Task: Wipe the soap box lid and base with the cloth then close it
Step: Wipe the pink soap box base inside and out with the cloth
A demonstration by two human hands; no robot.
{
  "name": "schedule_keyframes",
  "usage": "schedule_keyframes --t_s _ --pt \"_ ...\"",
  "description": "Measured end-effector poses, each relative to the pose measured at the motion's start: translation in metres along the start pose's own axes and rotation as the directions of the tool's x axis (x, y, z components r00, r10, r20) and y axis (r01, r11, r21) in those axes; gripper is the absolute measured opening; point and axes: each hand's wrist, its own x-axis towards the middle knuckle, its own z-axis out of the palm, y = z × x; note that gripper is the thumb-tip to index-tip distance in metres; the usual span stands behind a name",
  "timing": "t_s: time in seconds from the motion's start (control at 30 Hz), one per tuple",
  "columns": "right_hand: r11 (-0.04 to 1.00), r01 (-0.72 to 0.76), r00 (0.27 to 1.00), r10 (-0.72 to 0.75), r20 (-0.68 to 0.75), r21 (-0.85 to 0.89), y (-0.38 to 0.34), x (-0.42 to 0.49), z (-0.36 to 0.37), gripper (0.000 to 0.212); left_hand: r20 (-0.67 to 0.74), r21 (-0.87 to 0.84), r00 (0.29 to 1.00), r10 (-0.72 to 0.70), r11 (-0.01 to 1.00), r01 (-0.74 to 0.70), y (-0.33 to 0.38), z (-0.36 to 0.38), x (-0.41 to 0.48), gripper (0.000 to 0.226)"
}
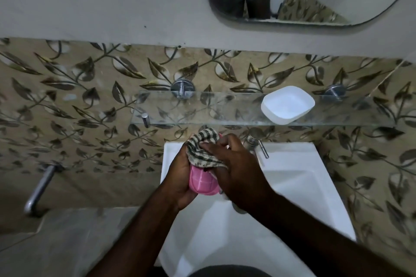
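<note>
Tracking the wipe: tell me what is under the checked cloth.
The pink soap box part, held by the left hand; the right hand grips the cloth. Its upper end is covered.

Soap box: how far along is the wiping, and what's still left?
Done: unclear; the white half sits open side up on the glass shelf, wiped or not I cannot tell. In hand: the left hand holds the pink half while the right hand grips the striped cloth against it. Left: closing, since the halves are apart.
</note>
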Motion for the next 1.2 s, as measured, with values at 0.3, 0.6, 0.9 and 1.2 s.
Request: schedule_keyframes --t_s 0.3,0.6,0.9,1.2 --pt "0.992 -0.096 0.978 0.109 -0.178 0.078 0.004 0.019 0.000 0.045 -0.099 0.049 0.989 0.108 0.993 -0.104 0.004 0.018 -0.002 0.055" --pt "0.997 -0.072 0.994 0.074 -0.077 0.021 0.025 0.010 -0.021 0.042 -0.143 0.194 0.986 0.081 0.980 -0.053 0.004 0.031 -0.009 0.055" --pt "0.993 0.119 0.991 -0.119 -0.068 -0.001 -0.005 -0.012 -0.031 0.046 -0.099 0.086 0.992 0.077 0.994 -0.068 0.011 0.046 -0.018 0.058" --pt "0.986 0.141 0.984 -0.129 -0.126 0.090 -0.015 -0.004 -0.035 0.037 -0.093 0.016 0.988 0.125 0.992 -0.124 0.021 0.054 -0.013 0.052"
